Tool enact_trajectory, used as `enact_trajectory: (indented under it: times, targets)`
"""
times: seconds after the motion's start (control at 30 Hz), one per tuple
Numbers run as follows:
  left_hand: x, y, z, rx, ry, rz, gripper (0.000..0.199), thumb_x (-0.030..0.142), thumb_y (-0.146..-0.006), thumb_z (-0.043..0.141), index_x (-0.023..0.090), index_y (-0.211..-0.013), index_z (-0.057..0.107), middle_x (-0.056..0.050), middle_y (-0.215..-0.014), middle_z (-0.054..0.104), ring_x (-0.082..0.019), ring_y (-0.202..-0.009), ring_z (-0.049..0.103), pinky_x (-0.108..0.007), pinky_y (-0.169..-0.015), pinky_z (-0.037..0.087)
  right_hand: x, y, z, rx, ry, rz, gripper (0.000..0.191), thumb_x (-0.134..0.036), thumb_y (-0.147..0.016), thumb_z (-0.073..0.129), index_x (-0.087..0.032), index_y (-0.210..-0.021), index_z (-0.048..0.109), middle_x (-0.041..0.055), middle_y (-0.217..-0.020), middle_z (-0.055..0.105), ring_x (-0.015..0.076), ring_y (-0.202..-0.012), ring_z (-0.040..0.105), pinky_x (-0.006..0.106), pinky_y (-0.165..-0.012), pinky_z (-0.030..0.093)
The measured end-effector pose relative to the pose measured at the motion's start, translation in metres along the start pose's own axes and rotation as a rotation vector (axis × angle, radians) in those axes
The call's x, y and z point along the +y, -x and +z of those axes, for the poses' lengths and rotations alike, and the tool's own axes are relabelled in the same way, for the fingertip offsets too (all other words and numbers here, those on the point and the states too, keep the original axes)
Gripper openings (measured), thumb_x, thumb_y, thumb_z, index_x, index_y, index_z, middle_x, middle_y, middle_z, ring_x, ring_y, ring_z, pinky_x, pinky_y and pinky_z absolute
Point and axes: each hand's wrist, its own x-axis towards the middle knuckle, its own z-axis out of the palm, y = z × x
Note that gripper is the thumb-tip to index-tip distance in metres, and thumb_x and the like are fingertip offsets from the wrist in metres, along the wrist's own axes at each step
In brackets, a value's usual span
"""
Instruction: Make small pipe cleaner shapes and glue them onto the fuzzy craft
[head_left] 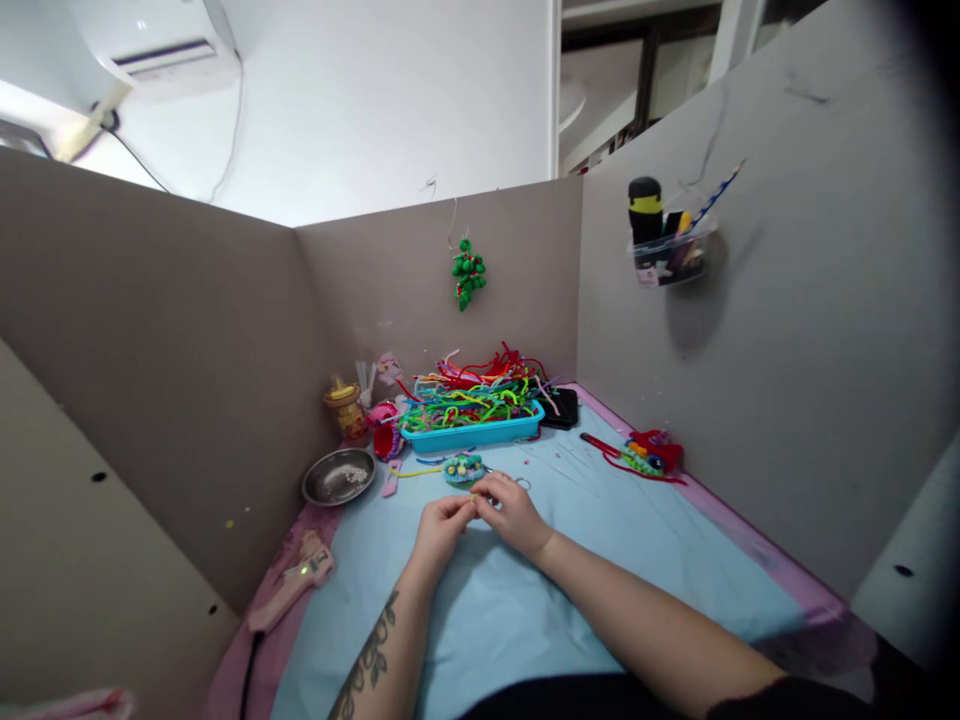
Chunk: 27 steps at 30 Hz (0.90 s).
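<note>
Both my hands meet over the middle of the light blue cloth (600,560), fingertips pinched together. My left hand (441,530) and my right hand (513,512) hold a tiny yellowish piece (473,498) between them, mostly hidden by the fingers. Just beyond my fingertips lies a round teal item with yellow dots (463,468), and a yellow strand (412,472) stretches to its left. Behind it stands a blue tray (474,433) heaped with multicoloured fuzzy stems (480,395).
A metal bowl (339,477) with small white bits and a pink glue gun (292,588) are on the left. Red and green fuzzy pieces (651,453) lie at the right. Grey partitions (442,330) surround the table; a clear holder (671,258) hangs on the right one.
</note>
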Motion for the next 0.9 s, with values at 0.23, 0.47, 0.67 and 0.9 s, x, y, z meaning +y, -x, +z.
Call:
enact_trajectory:
  times: [0.23, 0.47, 0.67, 0.9]
  targets:
    - [0.0, -0.001, -0.001, 0.001, -0.006, -0.001, 0.033, 0.04, -0.07, 0.062, 0.011, -0.082, 0.073, -0.007, -0.071, 0.07, -0.014, -0.057, 0.051, -0.023, -0.052, 0.036, -0.001, 0.001, 0.001, -0.013, -0.059, 0.09, 0.012, -0.014, -0.078, 0.052, -0.019, -0.082, 0.062, 0.0035, -0.076, 0.059, 0.0165, -0.073, 0.055, 0.029, -0.068, 0.045]
    - [0.0, -0.002, -0.001, 0.022, -0.004, -0.009, 0.029, 0.038, -0.068, 0.064, 0.012, -0.077, 0.073, -0.006, -0.067, 0.068, -0.013, -0.054, 0.05, -0.023, -0.052, 0.034, -0.008, -0.004, -0.003, -0.008, -0.086, 0.164, 0.011, -0.013, -0.077, 0.052, -0.018, -0.072, 0.06, 0.0013, -0.069, 0.056, 0.0146, -0.068, 0.053, 0.026, -0.062, 0.042]
    - [0.002, -0.001, -0.001, 0.054, -0.035, 0.01, 0.033, 0.044, -0.069, 0.063, 0.012, -0.073, 0.071, -0.005, -0.064, 0.067, -0.012, -0.051, 0.049, -0.023, -0.051, 0.036, -0.003, -0.004, -0.005, -0.058, -0.173, 0.173, 0.008, -0.021, -0.08, 0.056, -0.018, -0.079, 0.063, 0.0024, -0.073, 0.058, 0.0134, -0.065, 0.053, 0.025, -0.058, 0.043]
    - [0.001, 0.001, 0.001, 0.124, -0.165, 0.152, 0.029, 0.042, -0.074, 0.059, 0.015, -0.074, 0.069, -0.005, -0.07, 0.068, -0.019, -0.07, 0.059, -0.027, -0.068, 0.044, 0.002, -0.005, -0.006, -0.079, -0.148, 0.209, 0.008, -0.02, -0.079, 0.055, -0.018, -0.075, 0.062, 0.0014, -0.072, 0.057, 0.0137, -0.066, 0.052, 0.024, -0.058, 0.041]
